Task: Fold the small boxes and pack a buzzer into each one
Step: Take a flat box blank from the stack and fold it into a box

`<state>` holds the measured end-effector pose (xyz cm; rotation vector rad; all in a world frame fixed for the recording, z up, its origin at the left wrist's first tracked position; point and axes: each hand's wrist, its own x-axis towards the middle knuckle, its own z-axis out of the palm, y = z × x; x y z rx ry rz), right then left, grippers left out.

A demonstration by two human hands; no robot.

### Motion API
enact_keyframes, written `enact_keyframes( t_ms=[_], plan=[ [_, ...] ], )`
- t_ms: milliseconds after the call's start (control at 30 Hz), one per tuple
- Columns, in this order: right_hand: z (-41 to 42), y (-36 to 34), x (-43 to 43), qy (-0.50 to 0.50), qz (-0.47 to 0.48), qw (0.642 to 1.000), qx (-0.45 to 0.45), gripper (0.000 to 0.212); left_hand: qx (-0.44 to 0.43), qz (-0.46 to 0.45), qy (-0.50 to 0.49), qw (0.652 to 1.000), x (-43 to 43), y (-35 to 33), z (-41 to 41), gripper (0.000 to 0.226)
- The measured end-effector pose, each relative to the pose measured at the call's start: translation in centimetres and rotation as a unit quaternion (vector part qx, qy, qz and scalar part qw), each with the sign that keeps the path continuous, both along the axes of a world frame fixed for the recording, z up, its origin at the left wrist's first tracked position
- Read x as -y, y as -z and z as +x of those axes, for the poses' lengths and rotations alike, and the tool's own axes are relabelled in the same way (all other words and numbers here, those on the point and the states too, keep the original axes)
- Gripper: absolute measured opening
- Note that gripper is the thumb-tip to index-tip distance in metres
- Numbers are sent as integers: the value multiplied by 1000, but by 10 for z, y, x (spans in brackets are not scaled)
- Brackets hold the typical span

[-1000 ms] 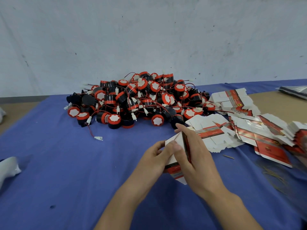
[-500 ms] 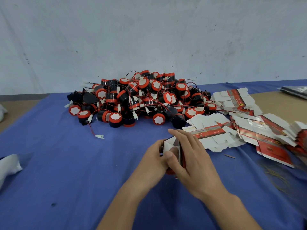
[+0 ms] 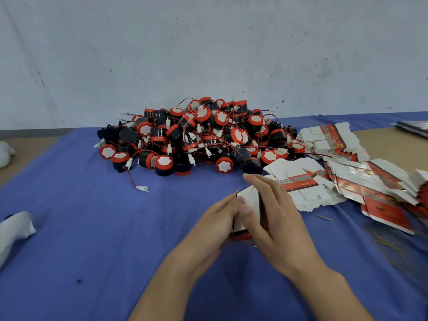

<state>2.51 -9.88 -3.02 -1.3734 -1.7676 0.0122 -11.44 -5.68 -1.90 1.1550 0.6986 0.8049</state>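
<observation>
A small white and red cardboard box [image 3: 250, 205] stands half-folded on the blue cloth [image 3: 92, 228], held between both hands. My left hand [image 3: 217, 218] grips its left side with the fingers curled against the white panel. My right hand [image 3: 275, 218] wraps over its top and right side, thumb pressing a white flap. Behind them lies a big pile of black and red buzzers [image 3: 196, 137] with red wires and white plugs. Flat unfolded boxes [image 3: 347, 181] are spread to the right.
A loose white plug on a red wire [image 3: 142, 188] lies left of the hands. White cloth lumps [image 3: 14, 230] sit at the left edge. Thin yellow rubber bands [image 3: 389, 242] lie at the right. A grey wall stands behind the table.
The box has gone from a tilted, flattened sheet to an upright shape on the cloth. My right hand has slid over its top and both hands have closed in on it.
</observation>
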Motion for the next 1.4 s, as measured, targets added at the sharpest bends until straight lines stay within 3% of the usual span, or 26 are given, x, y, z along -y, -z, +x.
enact_keyframes(
  t_ms=[200, 367, 533, 633, 733, 800, 900, 1000, 1067, 1167, 1233, 1400],
  plan=[
    [2, -4, 1, -34, -10, 998, -46, 46, 79, -98, 11, 992, -1, -3, -1, 33],
    [8, -3, -3, -58, -6, 992, -114, 52, 145, -111, -1, 983, -5, -6, -6, 56],
    [10, 0, -4, -57, -33, 992, -109, 50, 164, -72, 6, 984, -4, -8, -6, 45],
    [13, 4, -7, -51, -64, 984, -156, 60, 128, -15, -26, 991, -4, -6, -3, 44],
    [13, 8, -10, -40, -115, 971, -205, 63, 34, 77, -92, 992, -4, 0, 3, 37],
    [10, 8, -11, -50, -130, 967, -212, 62, -47, 157, -140, 977, -3, 3, 6, 25],
    [8, 7, -14, -53, -146, 968, -198, 63, -92, 231, -184, 951, -1, 6, 9, 18],
    [10, 7, -17, -37, -164, 972, -165, 66, -208, 329, -229, 892, 1, 11, 9, 11],
    [9, 8, -17, -20, -175, 974, -144, 66, -325, 412, -247, 815, 1, 15, 8, 9],
    [11, 12, -16, 14, -193, 977, -86, 54, -480, 495, -226, 688, 2, 19, 6, 33],
    [13, 13, -16, 36, -221, 974, -35, 45, -518, 511, -185, 661, 3, 22, 5, 48],
    [7, 9, -12, 27, -246, 969, -4, 41, -578, 521, -120, 616, 5, 24, 10, 44]
  ],
)
